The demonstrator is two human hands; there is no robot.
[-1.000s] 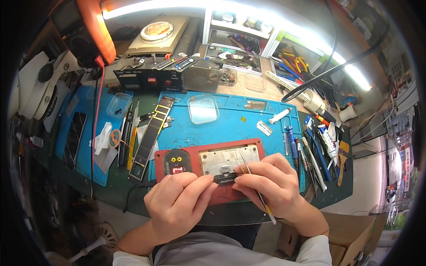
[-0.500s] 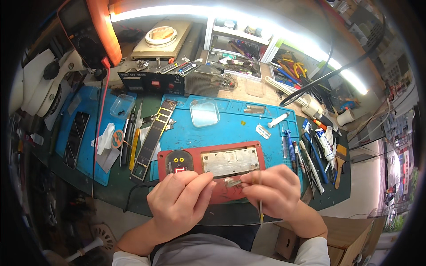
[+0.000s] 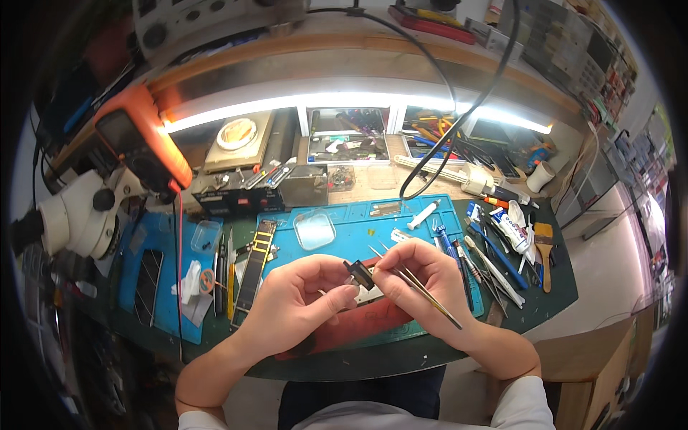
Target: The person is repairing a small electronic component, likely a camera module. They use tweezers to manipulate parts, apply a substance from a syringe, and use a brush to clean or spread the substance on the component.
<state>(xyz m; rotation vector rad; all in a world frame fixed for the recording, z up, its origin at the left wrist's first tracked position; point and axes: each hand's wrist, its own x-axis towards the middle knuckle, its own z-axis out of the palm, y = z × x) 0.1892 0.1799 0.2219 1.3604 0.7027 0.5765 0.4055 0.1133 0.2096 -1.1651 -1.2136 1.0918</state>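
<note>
My left hand point(image 3: 304, 301) grips a small black rectangular component point(image 3: 360, 274) with its fingers curled. My right hand point(image 3: 423, 279) pinches the other end of the component and also holds long thin tweezers point(image 3: 436, 302), whose tips point up and forward. The component is raised and tilted above the red heating station point(image 3: 362, 322), which has a pale metal plate, now largely hidden by my hands. The station rests on the blue silicone mat point(image 3: 365, 215), where a clear plastic box point(image 3: 314, 231) and a white syringe point(image 3: 423, 215) lie behind my hands.
An orange multimeter point(image 3: 142, 142) and white microscope point(image 3: 75, 215) stand at the left. Pens, brushes, tubes and tools point(image 3: 502, 258) crowd the right. A long strip point(image 3: 254, 265) lies left of my hands. A black cable point(image 3: 430, 172) hangs over the bench's back.
Both hands have lifted the component off the red station's plate and tilted it between my fingers. The tweezers have swung with my right hand. The view has shifted, showing more shelving.
</note>
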